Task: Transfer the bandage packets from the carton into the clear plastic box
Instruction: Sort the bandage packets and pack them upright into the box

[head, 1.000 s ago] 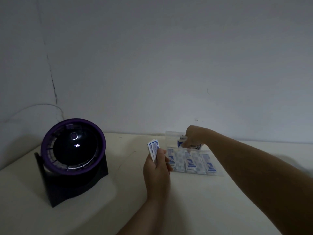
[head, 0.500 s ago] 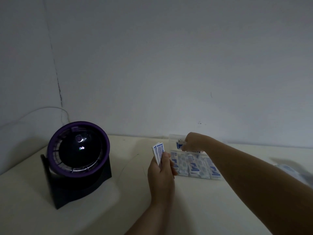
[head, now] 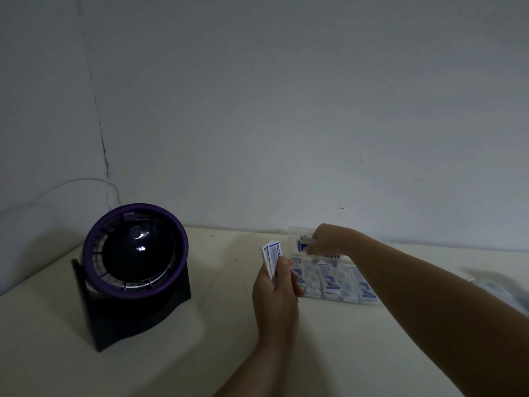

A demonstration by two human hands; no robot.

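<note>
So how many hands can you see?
2. The left hand holds a small blue-and-white carton; the right hand reaches to the clear plastic box. No others show.

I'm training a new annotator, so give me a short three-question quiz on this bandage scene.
1. True or false: the left hand grips the white-and-blue carton.
2. Where does the right hand reach? A) the wall B) the far part of the clear plastic box C) the table's front edge
3. How many hands touch the purple fan?
Key: 1 true; 2 B; 3 zero.
</note>
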